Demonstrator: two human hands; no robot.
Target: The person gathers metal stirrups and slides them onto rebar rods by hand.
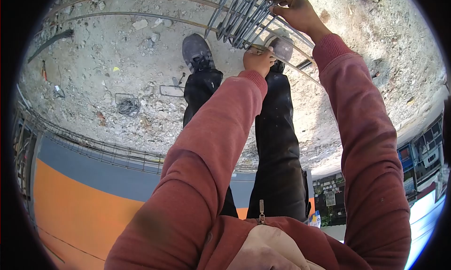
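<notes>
A bundle of bent grey steel wire frames (242,18) hangs around long, thin rusty steel bars (155,16), just ahead of the feet. My left hand (258,61) is closed at the lower edge of the bundle, its fingers curled around a bar. On the far right side of the bundle, my right hand (293,11) has bent fingers and thumb closed on the end frame. Dark shoes (197,51) stand on the ground below the bars.
Loose wire frames (128,105) lie on the rubble-strewn ground (150,75) to the left. A dark bar (50,44) is at the far left. A long steel lattice (98,145) runs beside a grey and orange surface (84,190).
</notes>
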